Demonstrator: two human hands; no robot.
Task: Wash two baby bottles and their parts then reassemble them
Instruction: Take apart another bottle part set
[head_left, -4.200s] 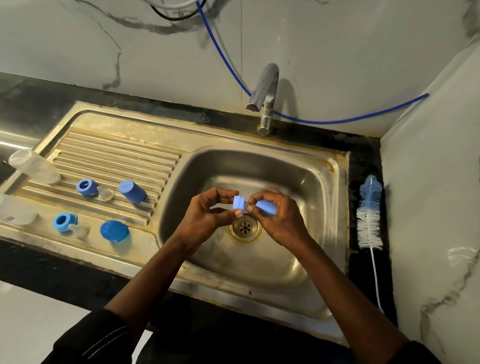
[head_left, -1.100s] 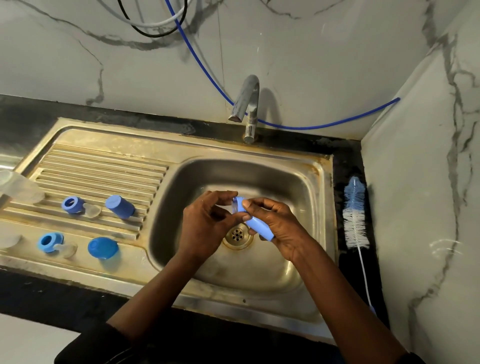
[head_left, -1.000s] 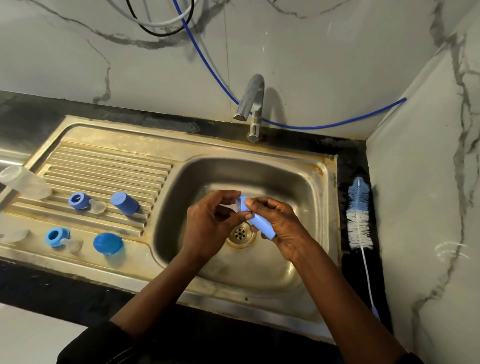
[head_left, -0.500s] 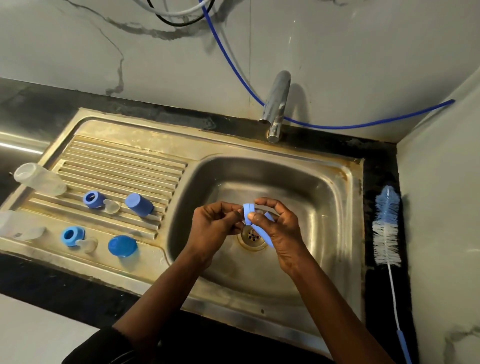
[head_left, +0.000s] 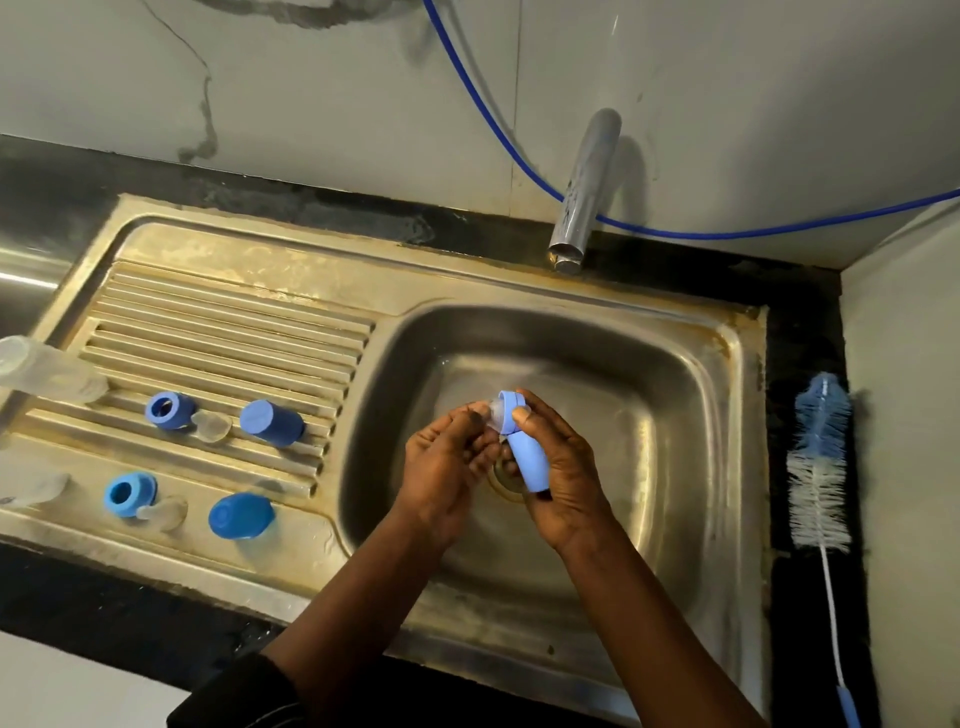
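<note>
1. Currently R hand grips blue tube over sink basin, fingers wrapped round it.
2. L hand fingertips pinch clear teat at tube's top end.
3. Drainboard: blue rings, blue caps, clear bottle at left edge.
4. Brush lies on counter, right of sink.

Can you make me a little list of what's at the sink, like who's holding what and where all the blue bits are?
right hand: grips a blue tube over the sink basin
left hand: pinches the clear tip at the tube's top
draining board: blue rings, blue caps, clear teats, clear bottles
tap: no water showing
bottle brush: lies on the dark counter, right of the sink
</note>
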